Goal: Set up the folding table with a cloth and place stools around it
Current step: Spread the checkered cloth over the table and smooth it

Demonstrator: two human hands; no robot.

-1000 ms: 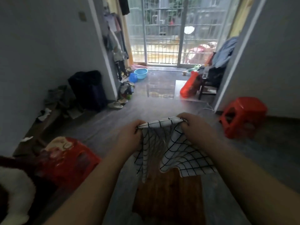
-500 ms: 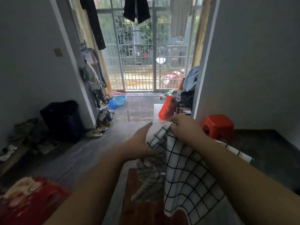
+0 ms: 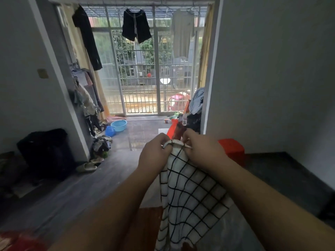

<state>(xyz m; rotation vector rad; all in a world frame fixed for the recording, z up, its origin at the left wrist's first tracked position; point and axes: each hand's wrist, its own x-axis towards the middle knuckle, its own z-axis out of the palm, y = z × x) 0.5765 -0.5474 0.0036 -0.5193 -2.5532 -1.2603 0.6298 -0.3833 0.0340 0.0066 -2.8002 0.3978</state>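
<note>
- Fingers (image 3: pixel 167 148) of the left hand (image 3: pixel 154 154) and right hand (image 3: pixel 203 151) pinch the cloth's (image 3: pixel 188 196) top edge, close together;
- cloth hangs over the brown worktop (image 3: pixel 145 229);
- red stool (image 3: pixel 232 149) beside the wall

We find no text, label, brand, number or sign that we can read anywhere in the frame.
</note>
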